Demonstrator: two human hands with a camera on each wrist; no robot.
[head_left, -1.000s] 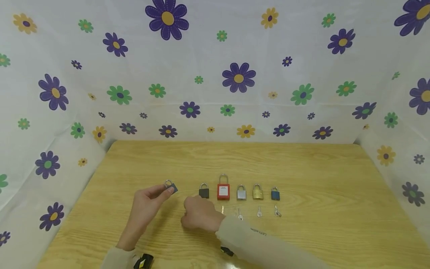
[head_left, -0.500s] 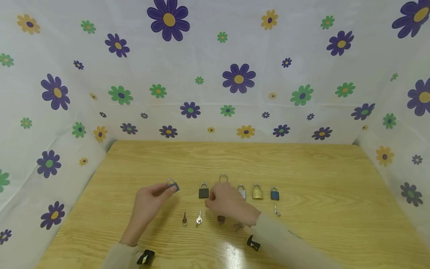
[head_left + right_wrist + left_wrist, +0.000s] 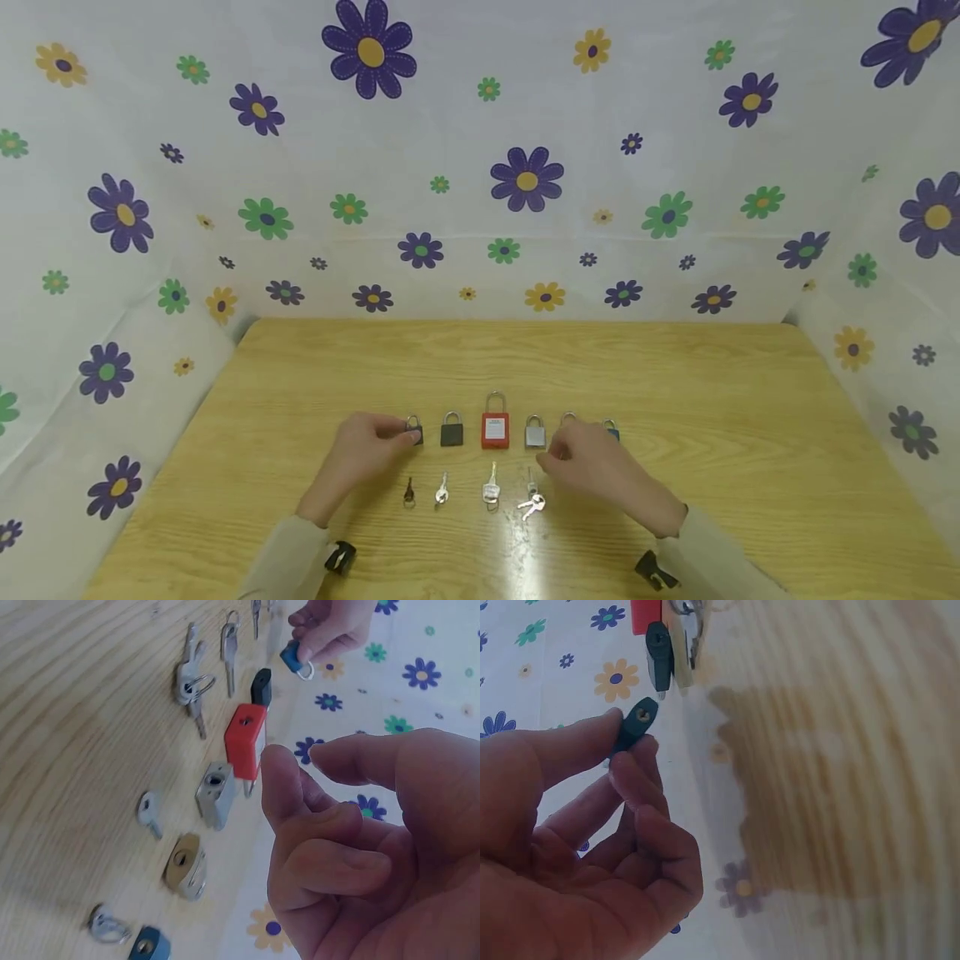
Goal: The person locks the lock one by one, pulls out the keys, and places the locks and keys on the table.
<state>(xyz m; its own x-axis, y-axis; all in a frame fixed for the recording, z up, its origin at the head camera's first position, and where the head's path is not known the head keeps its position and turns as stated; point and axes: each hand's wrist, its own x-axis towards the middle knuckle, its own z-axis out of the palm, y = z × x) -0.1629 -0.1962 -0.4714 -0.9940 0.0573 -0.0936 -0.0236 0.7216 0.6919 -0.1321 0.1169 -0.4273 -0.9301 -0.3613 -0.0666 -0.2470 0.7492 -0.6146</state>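
My left hand [image 3: 365, 454] pinches a small blue padlock [image 3: 636, 724] between thumb and fingers. It is at the left end of a row of padlocks, beside a black padlock [image 3: 452, 434]; whether it touches the table is unclear. My right hand [image 3: 600, 462] hovers at the row's right part and holds nothing, its thumb and forefinger apart [image 3: 345, 847]. In the head view it partly hides a brass padlock [image 3: 186, 866] and another blue padlock [image 3: 150, 946]. Between the hands are a red padlock [image 3: 495, 432] and a silver padlock [image 3: 535, 437].
In front of the row lie a dark key [image 3: 408, 490], silver keys [image 3: 442, 490], a larger key [image 3: 491, 486] and a key bunch [image 3: 532, 500]. More keys [image 3: 149, 814] lie near the brass and right blue padlocks. A flowered cloth [image 3: 525, 242] surrounds the wooden table [image 3: 675, 367].
My right hand has moved rightward from near the black padlock, past the red one, toward the brass one. My left hand has brought the blue padlock right and slightly nearer, beside the black padlock.
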